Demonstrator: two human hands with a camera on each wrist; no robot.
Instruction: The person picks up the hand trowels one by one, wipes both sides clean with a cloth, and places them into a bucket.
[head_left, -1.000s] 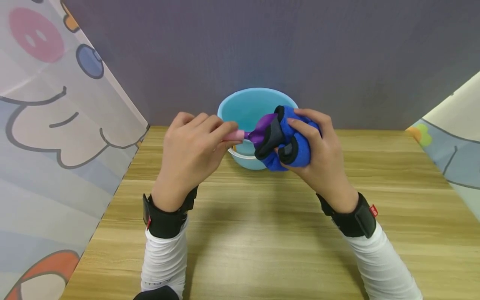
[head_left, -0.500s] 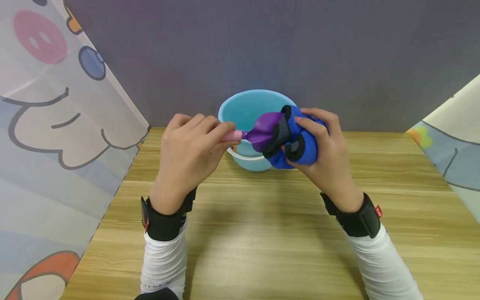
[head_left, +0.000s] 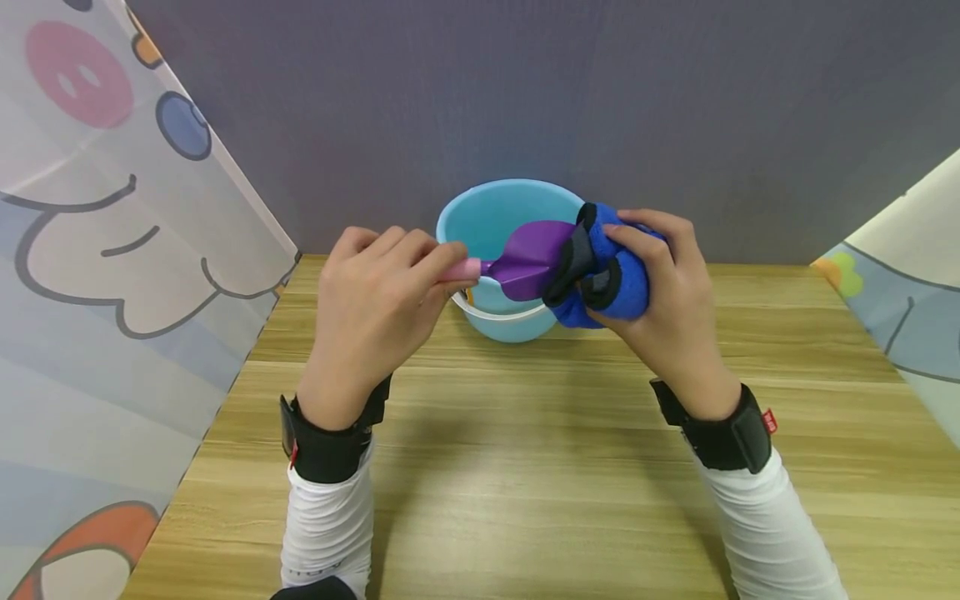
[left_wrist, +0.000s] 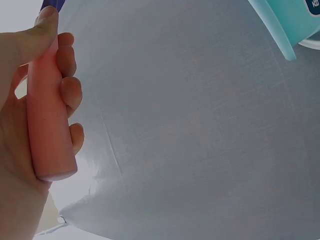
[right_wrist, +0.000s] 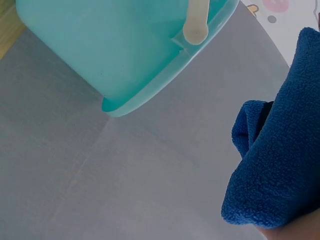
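Observation:
A toy shovel with a pink handle and a purple blade (head_left: 528, 258) is held level above the light blue bucket (head_left: 513, 329). My left hand (head_left: 378, 300) grips its handle (left_wrist: 50, 115), fingers curled round it with the thumb toward the blade. In my right hand (head_left: 671, 300) is a bunched blue cloth (head_left: 628, 287) with black edging, which covers the blade's far end. The right wrist view shows the fuzzy blue cloth (right_wrist: 280, 150) at its right side, hiding most of that hand.
The bucket stands on the wooden table (head_left: 510, 467) against a grey back panel (head_left: 525, 100). Its white carrying handle (head_left: 502, 317) hangs at the front. A small orange item (head_left: 469, 296) shows just inside. Cartoon-printed sheets (head_left: 112, 267) flank the table.
My right hand and the cloth have slid right and slightly away along the blade, uncovering more purple. The left hand keeps its hold, shifting only slightly left.

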